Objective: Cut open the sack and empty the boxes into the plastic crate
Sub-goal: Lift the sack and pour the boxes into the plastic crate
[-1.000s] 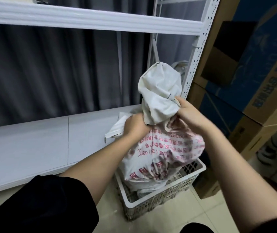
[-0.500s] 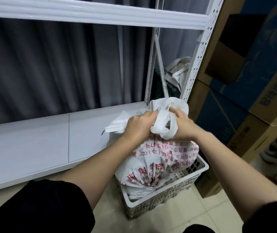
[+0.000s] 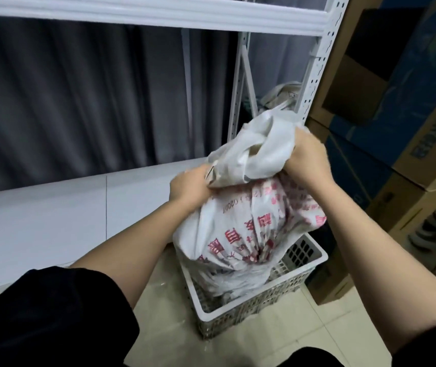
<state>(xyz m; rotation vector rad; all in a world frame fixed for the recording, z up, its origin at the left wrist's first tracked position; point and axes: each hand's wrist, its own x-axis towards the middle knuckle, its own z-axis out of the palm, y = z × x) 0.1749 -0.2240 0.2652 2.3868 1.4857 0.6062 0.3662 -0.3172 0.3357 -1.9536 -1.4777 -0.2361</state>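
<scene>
A white woven sack (image 3: 240, 229) with red print stands upended in the white plastic crate (image 3: 304, 263) on the floor. Its lower end is inside the crate, and its loose white upper end is bunched above. My left hand (image 3: 190, 186) grips the sack's left side just under the bunched cloth. My right hand (image 3: 308, 160) clutches the bunched cloth on the right, higher up. No boxes show; the sack hides the crate's inside.
A white metal shelf rack (image 3: 79, 213) runs along the left, its perforated upright (image 3: 314, 75) just behind the sack. Stacked cardboard boxes (image 3: 402, 144) fill the right side. Dark curtains hang behind. Tiled floor (image 3: 277, 345) lies in front of the crate.
The sack's upper end dropped from raised to low, then rose again on the right. My right hand moved up and right, and my left hand shifted left along the sack.
</scene>
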